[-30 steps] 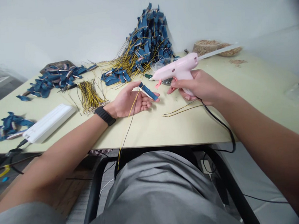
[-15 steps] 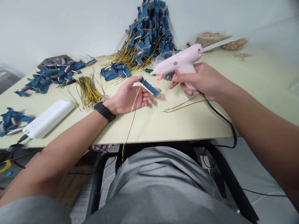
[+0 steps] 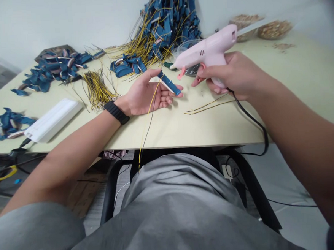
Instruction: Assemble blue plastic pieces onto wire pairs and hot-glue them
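Observation:
My left hand (image 3: 146,95) lies palm up above the table with a small blue strip-shaped part (image 3: 169,83) held across its fingers. A thin yellow and black wire pair (image 3: 149,114) hangs from that part down toward my lap. Around a pale pink glue gun (image 3: 204,52) my right hand (image 3: 232,74) is closed, one finger near the pink trigger. The gun's nozzle points left, just beyond the upper end of the blue part, with a small gap visible between them. A glue stick sticks out of the gun's back.
A tall heap of blue parts with yellow wires (image 3: 171,25) stands against the wall. More blue parts (image 3: 57,68), a wire bundle (image 3: 97,88) and a white box (image 3: 53,119) are at left. Loose wires (image 3: 208,106) lie under the gun; its black cord (image 3: 252,119) crosses the table edge.
The camera view has tilted slightly, so the table and hands sit higher in the picture. Both hands keep nearly the same pose and hold the same things.

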`<action>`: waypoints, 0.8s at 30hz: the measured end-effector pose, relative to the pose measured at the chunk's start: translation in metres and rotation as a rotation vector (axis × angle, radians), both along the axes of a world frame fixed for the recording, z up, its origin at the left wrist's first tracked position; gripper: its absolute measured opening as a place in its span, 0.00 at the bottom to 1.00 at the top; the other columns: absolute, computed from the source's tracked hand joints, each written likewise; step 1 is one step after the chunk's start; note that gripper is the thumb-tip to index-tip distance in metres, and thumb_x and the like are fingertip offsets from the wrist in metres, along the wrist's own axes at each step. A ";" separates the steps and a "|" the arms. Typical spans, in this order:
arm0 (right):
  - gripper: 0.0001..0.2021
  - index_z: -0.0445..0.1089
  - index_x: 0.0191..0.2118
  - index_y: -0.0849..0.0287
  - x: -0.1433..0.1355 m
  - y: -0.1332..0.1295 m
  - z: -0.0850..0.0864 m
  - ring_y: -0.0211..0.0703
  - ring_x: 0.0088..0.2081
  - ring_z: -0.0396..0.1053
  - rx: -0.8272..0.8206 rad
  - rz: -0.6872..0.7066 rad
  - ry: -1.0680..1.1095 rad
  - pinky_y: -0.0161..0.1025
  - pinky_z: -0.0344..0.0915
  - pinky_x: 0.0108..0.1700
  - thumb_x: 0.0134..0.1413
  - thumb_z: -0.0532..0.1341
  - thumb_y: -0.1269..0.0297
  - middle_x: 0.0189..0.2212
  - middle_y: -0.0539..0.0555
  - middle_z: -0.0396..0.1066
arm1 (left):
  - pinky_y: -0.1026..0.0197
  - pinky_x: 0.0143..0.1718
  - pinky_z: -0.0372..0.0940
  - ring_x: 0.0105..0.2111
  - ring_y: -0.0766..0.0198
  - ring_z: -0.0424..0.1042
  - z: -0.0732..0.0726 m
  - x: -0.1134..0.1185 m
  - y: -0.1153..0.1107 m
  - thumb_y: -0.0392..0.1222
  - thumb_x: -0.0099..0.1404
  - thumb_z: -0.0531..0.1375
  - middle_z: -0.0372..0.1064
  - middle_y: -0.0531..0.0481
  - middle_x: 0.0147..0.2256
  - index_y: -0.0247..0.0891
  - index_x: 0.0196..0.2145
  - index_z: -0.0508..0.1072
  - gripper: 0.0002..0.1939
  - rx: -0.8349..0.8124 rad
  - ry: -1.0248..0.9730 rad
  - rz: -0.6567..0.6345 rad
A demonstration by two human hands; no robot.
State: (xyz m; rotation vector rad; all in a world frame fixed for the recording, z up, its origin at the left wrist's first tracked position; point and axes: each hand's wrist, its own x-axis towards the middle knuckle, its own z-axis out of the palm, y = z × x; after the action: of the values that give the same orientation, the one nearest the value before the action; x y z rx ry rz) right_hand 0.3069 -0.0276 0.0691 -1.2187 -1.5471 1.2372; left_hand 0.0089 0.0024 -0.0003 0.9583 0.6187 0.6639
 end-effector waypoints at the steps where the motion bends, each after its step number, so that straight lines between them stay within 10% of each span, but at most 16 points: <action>1: 0.18 0.81 0.33 0.60 0.001 0.001 -0.001 0.31 0.20 0.59 0.001 0.005 0.003 0.37 0.51 0.20 0.77 0.69 0.84 0.35 0.56 0.86 | 0.60 0.47 0.82 0.42 0.56 0.89 0.000 0.001 0.000 0.67 0.98 0.48 0.93 0.30 0.52 0.26 0.59 0.93 0.44 -0.002 0.001 0.005; 24: 0.09 0.82 0.39 0.53 0.010 0.007 -0.008 0.34 0.21 0.58 0.025 0.078 0.003 0.39 0.49 0.21 0.68 0.81 0.68 0.40 0.58 0.90 | 0.55 0.50 0.86 0.47 0.49 0.93 -0.009 -0.009 0.004 0.72 0.95 0.53 0.92 0.19 0.60 0.21 0.67 0.90 0.46 -0.017 -0.038 0.031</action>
State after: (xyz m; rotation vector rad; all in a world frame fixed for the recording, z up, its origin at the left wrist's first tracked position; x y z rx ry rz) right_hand 0.3170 -0.0203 0.0611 -1.1495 -1.6161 1.2651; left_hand 0.0002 0.0060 -0.0095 0.9197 0.6064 0.7020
